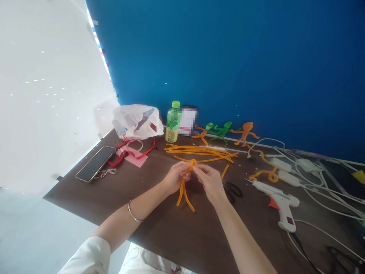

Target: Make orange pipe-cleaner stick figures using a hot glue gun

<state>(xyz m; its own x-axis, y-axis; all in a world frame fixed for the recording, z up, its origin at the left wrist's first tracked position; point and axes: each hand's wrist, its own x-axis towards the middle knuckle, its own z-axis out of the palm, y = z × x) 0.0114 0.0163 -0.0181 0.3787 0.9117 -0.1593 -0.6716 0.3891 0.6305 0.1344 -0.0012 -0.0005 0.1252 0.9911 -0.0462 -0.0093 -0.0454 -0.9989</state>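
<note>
Above a dark wooden table (182,239), the left hand (173,177) and right hand (209,184) both pinch one looped orange pipe cleaner (184,194), near one loose orange bundle (199,152), three pipe-cleaner figures (222,131) and one glue gun (276,201).

The orange pipe cleaner (180,195) is rough, fuzzy chenille. The tabletop (182,243) looks like matt brown wood. Near its left edge, the phone (95,163) shows glossy glass; at the back edge, the bag (137,121) is thin, crinkled plastic; toward the right edge, the glue gun (281,201) is smooth white plastic.
</note>
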